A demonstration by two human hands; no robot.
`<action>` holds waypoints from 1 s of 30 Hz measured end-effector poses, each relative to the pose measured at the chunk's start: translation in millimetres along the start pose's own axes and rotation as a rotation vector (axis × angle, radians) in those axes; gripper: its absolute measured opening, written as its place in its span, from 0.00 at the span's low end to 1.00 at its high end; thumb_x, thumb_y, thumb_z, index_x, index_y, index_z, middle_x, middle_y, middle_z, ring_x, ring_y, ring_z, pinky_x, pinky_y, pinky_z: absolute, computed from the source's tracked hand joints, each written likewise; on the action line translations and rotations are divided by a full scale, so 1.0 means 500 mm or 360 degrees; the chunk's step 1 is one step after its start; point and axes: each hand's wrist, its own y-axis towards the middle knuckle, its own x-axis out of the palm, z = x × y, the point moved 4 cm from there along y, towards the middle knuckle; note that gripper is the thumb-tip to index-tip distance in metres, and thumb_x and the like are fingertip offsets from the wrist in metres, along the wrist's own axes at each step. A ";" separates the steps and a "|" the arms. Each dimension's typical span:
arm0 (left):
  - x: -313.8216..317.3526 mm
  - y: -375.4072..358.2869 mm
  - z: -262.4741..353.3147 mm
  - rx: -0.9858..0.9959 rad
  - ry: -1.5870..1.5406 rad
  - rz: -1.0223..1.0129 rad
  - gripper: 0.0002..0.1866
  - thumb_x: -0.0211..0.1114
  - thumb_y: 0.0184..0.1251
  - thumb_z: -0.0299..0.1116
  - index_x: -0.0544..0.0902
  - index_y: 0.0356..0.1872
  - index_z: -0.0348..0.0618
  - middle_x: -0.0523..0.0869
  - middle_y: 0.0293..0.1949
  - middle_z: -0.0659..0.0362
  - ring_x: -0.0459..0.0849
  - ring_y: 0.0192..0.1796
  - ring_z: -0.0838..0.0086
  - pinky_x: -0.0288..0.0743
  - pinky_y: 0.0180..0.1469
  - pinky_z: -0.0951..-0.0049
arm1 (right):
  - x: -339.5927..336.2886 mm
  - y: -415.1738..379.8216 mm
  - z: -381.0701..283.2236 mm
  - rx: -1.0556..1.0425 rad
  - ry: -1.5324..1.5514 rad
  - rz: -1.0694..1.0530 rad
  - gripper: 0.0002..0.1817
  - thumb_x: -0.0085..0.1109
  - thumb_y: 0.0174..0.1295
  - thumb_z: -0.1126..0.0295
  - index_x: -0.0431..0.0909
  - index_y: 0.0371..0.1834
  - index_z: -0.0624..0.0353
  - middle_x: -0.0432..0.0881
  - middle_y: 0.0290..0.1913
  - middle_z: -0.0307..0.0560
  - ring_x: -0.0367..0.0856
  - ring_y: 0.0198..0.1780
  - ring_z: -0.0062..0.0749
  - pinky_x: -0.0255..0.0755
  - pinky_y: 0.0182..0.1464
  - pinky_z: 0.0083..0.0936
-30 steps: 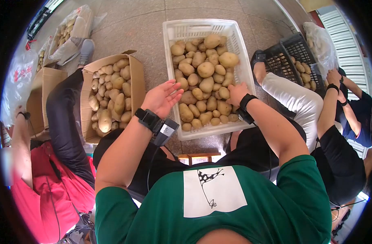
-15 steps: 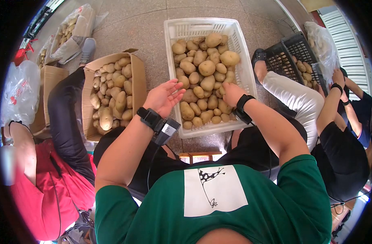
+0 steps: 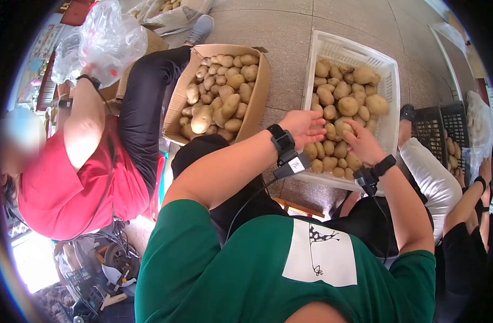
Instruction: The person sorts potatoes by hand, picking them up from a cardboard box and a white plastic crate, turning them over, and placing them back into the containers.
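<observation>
A white plastic crate (image 3: pixel 392 102) on the floor holds a heap of potatoes (image 3: pixel 348 106). My right hand (image 3: pixel 363 142) is over the crate's near half, its thumb and fingers closed on a potato (image 3: pixel 342 128). Beside it, over the crate's left edge, my left hand (image 3: pixel 303 128) is held palm up with the fingers apart and nothing in it. Dark bands with small devices are strapped to both wrists. To the left stands a cardboard box (image 3: pixel 260 89) with more potatoes (image 3: pixel 225 91) in it.
A person in red (image 3: pixel 79 177) sits at the left, near a clear plastic bag (image 3: pixel 109 46). At the right are black crates (image 3: pixel 431 126) with potatoes and another person's arms (image 3: pixel 464 207). A wooden stool edge (image 3: pixel 297 207) shows below the white crate.
The view has turned left, so crate and box appear farther right. My right hand has lifted from the heap with a potato in its fingers. My left hand stays open near the crate's left edge.
</observation>
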 end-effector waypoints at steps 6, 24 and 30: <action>0.029 -0.021 -0.016 -0.0163 0.0012 -0.0221 0.15 0.47 0.66 0.39 0.69 0.46 0.38 0.71 0.45 0.53 0.72 0.47 0.61 0.69 0.51 0.59 | 0.040 -0.015 -0.044 -0.0495 0.0071 0.0050 0.25 0.50 0.59 0.68 0.59 0.59 0.60 0.77 0.41 0.50 0.74 0.34 0.26 0.70 0.38 0.21; -0.135 -0.019 0.050 0.0225 -0.0217 0.0290 0.10 0.53 0.61 0.32 0.66 0.41 0.39 0.71 0.35 0.55 0.73 0.34 0.70 0.72 0.31 0.74 | 0.074 -0.067 -0.083 -0.0630 -0.0122 -0.0157 0.22 0.55 0.55 0.70 0.66 0.54 0.58 0.75 0.40 0.45 0.72 0.32 0.25 0.69 0.38 0.20; -0.259 -0.034 0.090 0.0456 -0.0310 0.0498 0.17 0.54 0.60 0.29 0.63 0.48 0.39 0.69 0.42 0.51 0.73 0.36 0.67 0.73 0.33 0.74 | 0.072 -0.077 -0.082 -0.0570 -0.0340 -0.0234 0.22 0.55 0.55 0.70 0.65 0.54 0.59 0.75 0.41 0.44 0.72 0.33 0.23 0.69 0.37 0.20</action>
